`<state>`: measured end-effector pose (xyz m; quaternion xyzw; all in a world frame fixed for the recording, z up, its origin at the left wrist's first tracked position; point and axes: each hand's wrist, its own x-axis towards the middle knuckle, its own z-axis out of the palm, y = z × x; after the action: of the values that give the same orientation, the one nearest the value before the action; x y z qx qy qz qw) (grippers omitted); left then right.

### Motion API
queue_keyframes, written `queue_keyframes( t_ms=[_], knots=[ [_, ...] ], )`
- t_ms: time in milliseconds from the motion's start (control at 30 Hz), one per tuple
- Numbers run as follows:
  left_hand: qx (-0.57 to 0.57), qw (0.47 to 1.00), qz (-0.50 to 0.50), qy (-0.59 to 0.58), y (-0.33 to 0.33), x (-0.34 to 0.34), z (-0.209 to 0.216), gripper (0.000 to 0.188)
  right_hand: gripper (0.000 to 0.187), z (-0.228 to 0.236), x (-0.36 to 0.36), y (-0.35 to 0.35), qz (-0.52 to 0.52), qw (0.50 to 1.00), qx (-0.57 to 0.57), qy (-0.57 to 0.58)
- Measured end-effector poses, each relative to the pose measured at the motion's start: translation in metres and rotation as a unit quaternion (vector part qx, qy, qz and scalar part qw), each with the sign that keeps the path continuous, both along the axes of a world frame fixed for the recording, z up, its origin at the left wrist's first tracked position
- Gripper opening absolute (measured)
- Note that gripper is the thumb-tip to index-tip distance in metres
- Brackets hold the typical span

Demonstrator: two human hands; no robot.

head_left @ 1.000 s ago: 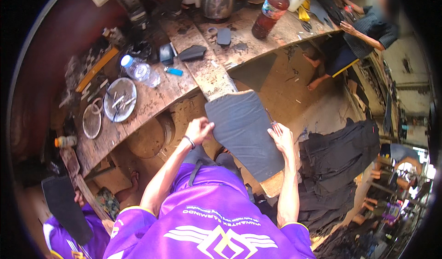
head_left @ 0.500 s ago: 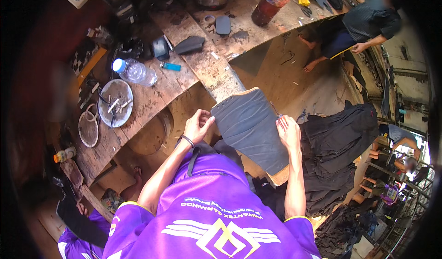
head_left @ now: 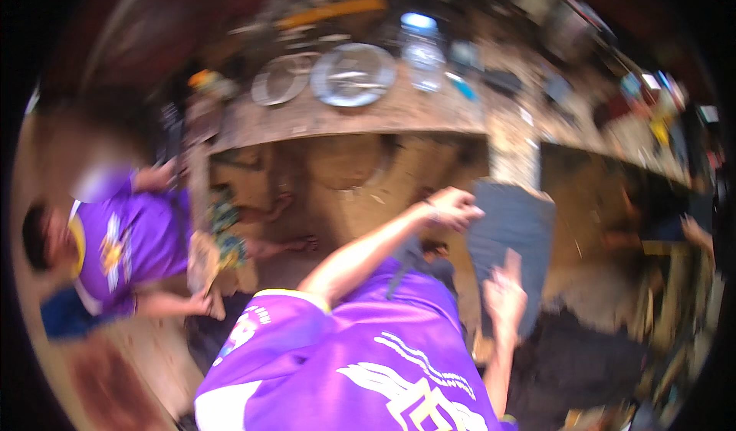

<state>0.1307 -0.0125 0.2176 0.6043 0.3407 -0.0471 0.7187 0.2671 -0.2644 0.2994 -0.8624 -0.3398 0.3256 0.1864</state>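
Observation:
A dark, flat, leather-like sheet (head_left: 512,224) lies over a board whose pale edge shows at its far end. It stands out toward me from the end of a narrow plank (head_left: 514,155). My left hand (head_left: 454,209) is at the sheet's far left edge, fingers curled and thumb closed against the edge. Over the sheet's near half lies my right hand (head_left: 506,299), with a finger stretched out along the surface and the others blurred. Motion smears the whole picture, so any small thing in the fingers cannot be made out.
Across the far side runs a wooden table (head_left: 429,117) with a plate (head_left: 353,75) of butts, a water bottle (head_left: 422,55) and a lighter (head_left: 462,86). A co-worker in purple (head_left: 130,239) sits at the left. Dark cloth (head_left: 583,362) lies at the near right.
My view has swung left, bringing the co-worker into sight. My right hand has moved from the sheet's right edge onto its face. My left hand stays at the left edge.

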Motion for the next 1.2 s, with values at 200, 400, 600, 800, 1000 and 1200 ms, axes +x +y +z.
queue_keyframes(
  t_ms=[200, 400, 600, 800, 1000, 1200],
  knots=[
    [0.259, 0.942, 0.211, -0.035, -0.026, 0.023, 0.01, 0.048, 0.04, -0.039, 0.11, -0.04, -0.061, 0.97, 0.147, -0.184],
    [0.246, 0.951, 0.189, -0.004, -0.041, 0.016, 0.003, 0.042, 0.039, -0.063, 0.124, -0.065, -0.102, 0.993, 0.067, -0.012],
    [0.337, 0.917, 0.209, -0.038, -0.044, 0.018, -0.004, 0.038, 0.038, -0.07, 0.114, -0.057, -0.096, 0.969, 0.228, -0.021],
    [0.374, 0.912, 0.17, -0.013, -0.039, 0.011, -0.011, 0.039, 0.038, -0.092, 0.127, -0.05, -0.113, 0.984, 0.134, -0.029],
    [0.286, 0.81, 0.511, -0.021, -0.004, -0.145, 0.032, 0.027, 0.038, -0.09, 0.122, -0.049, -0.069, 0.98, 0.174, -0.068],
    [0.455, 0.598, 0.66, -0.024, -0.018, -0.335, 0.127, 0.064, 0.042, -0.075, 0.116, -0.045, -0.064, 0.986, 0.142, -0.052]
  ],
)
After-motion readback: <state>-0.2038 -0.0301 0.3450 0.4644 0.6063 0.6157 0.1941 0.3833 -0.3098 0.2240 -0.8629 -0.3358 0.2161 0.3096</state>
